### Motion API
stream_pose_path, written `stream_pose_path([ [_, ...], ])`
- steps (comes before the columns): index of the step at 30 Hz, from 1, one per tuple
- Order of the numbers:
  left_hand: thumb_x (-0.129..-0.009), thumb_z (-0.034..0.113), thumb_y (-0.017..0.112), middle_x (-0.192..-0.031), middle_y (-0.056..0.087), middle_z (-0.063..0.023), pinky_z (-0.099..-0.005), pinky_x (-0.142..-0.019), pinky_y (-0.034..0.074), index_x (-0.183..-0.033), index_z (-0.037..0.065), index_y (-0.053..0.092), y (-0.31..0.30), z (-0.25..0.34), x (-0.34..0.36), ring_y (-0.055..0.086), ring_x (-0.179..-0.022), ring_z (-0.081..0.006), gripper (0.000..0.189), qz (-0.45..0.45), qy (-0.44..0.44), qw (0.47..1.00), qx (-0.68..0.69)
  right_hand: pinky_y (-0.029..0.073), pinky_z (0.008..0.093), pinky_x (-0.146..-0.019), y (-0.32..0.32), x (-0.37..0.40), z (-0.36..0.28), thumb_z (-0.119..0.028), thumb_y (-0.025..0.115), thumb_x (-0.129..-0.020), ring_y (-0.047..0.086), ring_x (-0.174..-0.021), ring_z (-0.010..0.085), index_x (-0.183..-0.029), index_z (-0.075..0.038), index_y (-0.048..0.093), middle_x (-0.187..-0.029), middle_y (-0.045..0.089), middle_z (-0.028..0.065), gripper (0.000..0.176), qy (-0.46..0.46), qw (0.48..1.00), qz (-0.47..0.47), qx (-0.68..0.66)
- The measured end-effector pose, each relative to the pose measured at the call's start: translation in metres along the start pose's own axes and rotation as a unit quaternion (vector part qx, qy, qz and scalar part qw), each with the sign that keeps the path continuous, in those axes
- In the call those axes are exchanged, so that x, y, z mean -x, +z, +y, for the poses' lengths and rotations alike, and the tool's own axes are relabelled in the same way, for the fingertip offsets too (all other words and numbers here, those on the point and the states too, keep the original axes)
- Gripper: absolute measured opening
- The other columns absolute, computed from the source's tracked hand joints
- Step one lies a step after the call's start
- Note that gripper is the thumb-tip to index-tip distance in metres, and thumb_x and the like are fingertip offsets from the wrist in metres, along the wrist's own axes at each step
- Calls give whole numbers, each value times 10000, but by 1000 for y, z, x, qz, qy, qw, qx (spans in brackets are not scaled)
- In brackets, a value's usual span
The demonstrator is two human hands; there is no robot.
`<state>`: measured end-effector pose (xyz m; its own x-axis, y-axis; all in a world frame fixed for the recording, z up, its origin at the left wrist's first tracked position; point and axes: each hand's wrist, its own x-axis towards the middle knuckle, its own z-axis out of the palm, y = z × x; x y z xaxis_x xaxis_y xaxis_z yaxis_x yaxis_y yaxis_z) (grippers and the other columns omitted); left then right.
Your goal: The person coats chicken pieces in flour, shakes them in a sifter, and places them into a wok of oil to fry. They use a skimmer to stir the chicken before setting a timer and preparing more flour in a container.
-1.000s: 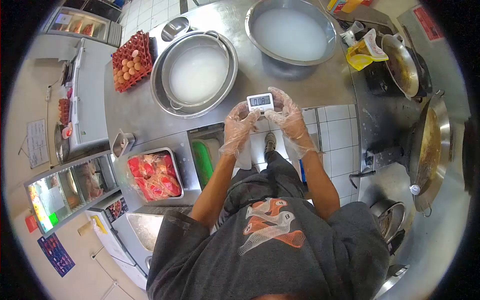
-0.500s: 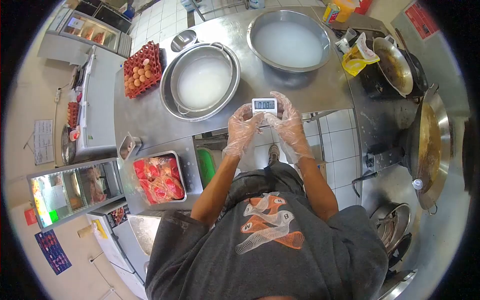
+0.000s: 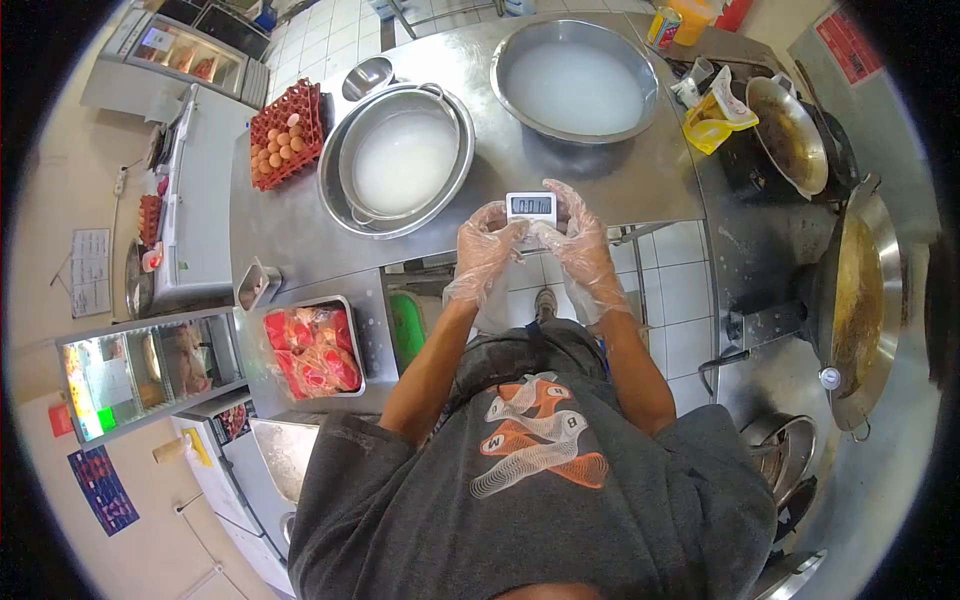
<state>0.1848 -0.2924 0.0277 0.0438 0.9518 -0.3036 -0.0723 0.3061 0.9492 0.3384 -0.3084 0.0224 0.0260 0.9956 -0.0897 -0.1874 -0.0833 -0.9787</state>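
A small white digital timer (image 3: 531,207) is held up near the steel table's front edge, its dark digits facing me. My left hand (image 3: 484,250), in a clear plastic glove, grips its left side. On its right side is my right hand (image 3: 579,248), gloved the same way, with fingers round the casing. Both thumbs rest at the timer's lower edge. Beyond my left hand, a steel bowl (image 3: 330,180) holds a smaller strainer-like bowl with whitish contents (image 3: 405,160). Farther back stands a wide steel basin (image 3: 502,95) of cloudy liquid.
A red egg tray (image 3: 305,98) sits at the table's left, above a metal tray (image 3: 362,375) of wrapped red meat. To the right are a yellow packet (image 3: 715,125), a pan (image 3: 787,130) and a large wok (image 3: 860,290). Tiled floor shows below.
The digits on the timer's display have changed. Both hands keep their hold on it, and the view has shifted slightly.
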Motion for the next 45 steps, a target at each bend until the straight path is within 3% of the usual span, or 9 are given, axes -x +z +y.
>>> stream_pose_path([
  [13,-785,80,738,-938,670,-123,-241,-443,513,-1076,-53,604,24,-12,0,634,-693,-131,347,17,-5,1000,4,510,289,-867,-26,-2,-5,44,660,-807,602,-1006,160,-1348,-54,461,-1128,619,109,584,28,999,-24,-4],
  [19,-787,87,737,-931,671,-119,-246,-444,518,-1083,-54,598,19,-14,-4,643,-724,-136,356,17,-50,999,-12,509,290,-868,-29,-6,6,28,666,-807,598,-1007,159,-1337,-41,467,-1129,618,108,570,34,999,-30,6],
  [25,-794,83,726,-943,679,-115,-248,-462,534,-1108,-42,590,7,-10,-12,650,-733,-145,365,24,-42,999,-23,507,289,-873,-13,-17,11,26,685,-797,588,-1027,160,-1340,-46,468,-1169,593,106,588,44,999,-31,-6],
  [28,-804,62,707,-961,682,-116,-245,-478,542,-1128,-37,582,-15,-3,-15,655,-761,-145,361,-22,-51,998,39,509,287,-873,0,-28,17,38,686,-793,578,-1045,165,-1342,-46,465,-1195,574,115,598,47,998,-36,-31],
  [32,-817,29,679,-965,687,-113,-232,-497,541,-1168,-36,559,-51,10,-17,659,-788,-140,376,-19,-43,998,39,506,285,-886,40,-45,9,50,686,-790,568,-1059,168,-1333,-40,474,-1206,562,120,590,75,994,-71,-39],
  [35,-817,40,688,-945,687,-104,-232,-495,537,-1170,-33,558,-87,17,-19,658,-767,-134,383,27,-21,999,34,510,285,-889,76,-66,5,55,682,-788,567,-1060,163,-1324,-32,485,-1189,573,115,577,82,990,-111,-28],
  [40,-893,298,665,-949,667,-62,-230,-549,471,-1149,-2,608,-175,42,-18,595,-721,-94,399,112,-54,991,-51,513,271,-872,153,-106,11,63,668,-788,588,-1028,159,-1306,-15,503,-1163,591,111,549,95,969,-222,-48],
  [43,-855,202,715,-859,672,-60,-226,-514,462,-1111,13,646,-227,50,-24,600,-675,-85,326,206,72,975,-32,509,261,-872,211,-119,0,85,636,-789,601,-1008,157,-1296,-13,516,-1153,607,117,530,103,948,-296,-52],
  [45,-872,221,690,-892,671,-54,-228,-555,465,-1103,16,653,-266,53,-27,588,-711,-85,311,193,63,978,-52,505,265,-887,245,-132,1,91,628,-785,602,-1012,160,-1294,-10,517,-1163,610,117,531,95,927,-363,-13],
])
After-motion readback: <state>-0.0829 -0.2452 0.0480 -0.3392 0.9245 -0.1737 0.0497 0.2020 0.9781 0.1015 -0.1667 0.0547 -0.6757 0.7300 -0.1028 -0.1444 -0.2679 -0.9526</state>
